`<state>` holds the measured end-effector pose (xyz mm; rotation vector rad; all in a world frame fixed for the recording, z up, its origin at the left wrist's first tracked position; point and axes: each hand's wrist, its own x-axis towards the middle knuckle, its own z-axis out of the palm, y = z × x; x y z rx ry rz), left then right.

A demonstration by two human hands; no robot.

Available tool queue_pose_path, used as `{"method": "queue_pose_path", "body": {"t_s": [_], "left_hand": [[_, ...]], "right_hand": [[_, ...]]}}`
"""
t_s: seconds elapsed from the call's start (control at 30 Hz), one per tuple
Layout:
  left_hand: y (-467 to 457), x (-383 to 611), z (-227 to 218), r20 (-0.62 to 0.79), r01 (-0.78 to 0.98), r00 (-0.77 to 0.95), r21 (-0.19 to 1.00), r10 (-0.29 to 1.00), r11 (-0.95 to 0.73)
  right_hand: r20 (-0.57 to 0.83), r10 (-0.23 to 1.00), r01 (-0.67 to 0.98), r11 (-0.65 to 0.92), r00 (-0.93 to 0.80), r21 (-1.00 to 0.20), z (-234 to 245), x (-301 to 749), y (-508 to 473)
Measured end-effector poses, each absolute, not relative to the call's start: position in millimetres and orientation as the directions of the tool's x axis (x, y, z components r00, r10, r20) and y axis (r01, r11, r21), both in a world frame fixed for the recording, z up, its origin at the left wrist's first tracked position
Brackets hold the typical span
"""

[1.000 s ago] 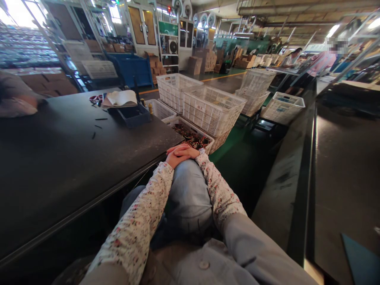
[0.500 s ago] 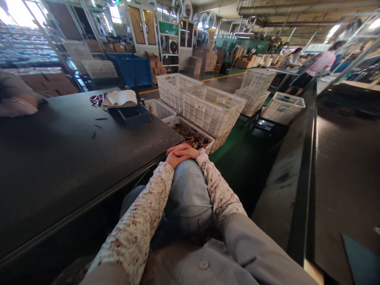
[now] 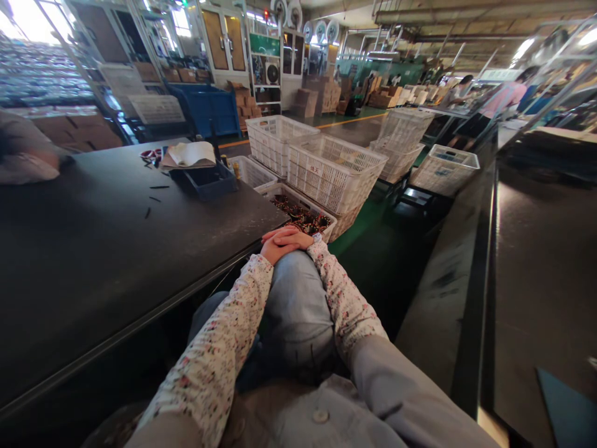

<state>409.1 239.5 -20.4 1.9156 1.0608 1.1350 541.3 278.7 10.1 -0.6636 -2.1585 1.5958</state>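
My right hand (image 3: 291, 236) lies across my left hand (image 3: 277, 249), and the two rest together on my bent knee in blue denim (image 3: 298, 305). Neither hand holds any object. Floral sleeves (image 3: 209, 336) cover both forearms. Just beyond my fingers stands a white plastic crate (image 3: 280, 194) full of dark, reddish parts (image 3: 301, 214). The near edge of a black worktable (image 3: 116, 249) runs just left of my hands, without touching them.
A blue tray (image 3: 205, 185) and a white paper (image 3: 189, 154) sit on the table's far end, with thin black pieces (image 3: 158, 186) nearby. A co-worker's arm (image 3: 28, 152) rests at far left. Stacked white crates (image 3: 333, 174) stand ahead, and a dark bench (image 3: 545, 280) runs along the right.
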Motion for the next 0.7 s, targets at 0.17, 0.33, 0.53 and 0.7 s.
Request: {"method": "queue_pose_path", "body": {"t_s": [0.17,0.33,0.53,0.7], "left_hand": [[233,410,-16,0.372,0.307,0.292,0.836,0.881,-0.455],[245,408,-27,0.366,0.342,0.289,0.824,0.885,-0.452],[248,407,-30,0.361,0.331,0.297,0.829,0.884,-0.451],[238,410,-21,0.392,0.317,0.276,0.825,0.878,-0.468]], "right_hand": [[0.034,0.624,0.145,0.233,-0.781,-0.962,12,546,276],[0.031,0.617,0.150,0.239,-0.786,-0.959,13,547,275],[0.039,0.610,0.154,0.260,-0.791,-0.953,15,546,273],[0.077,0.623,0.126,0.276,-0.778,-0.953,15,547,270]]}}
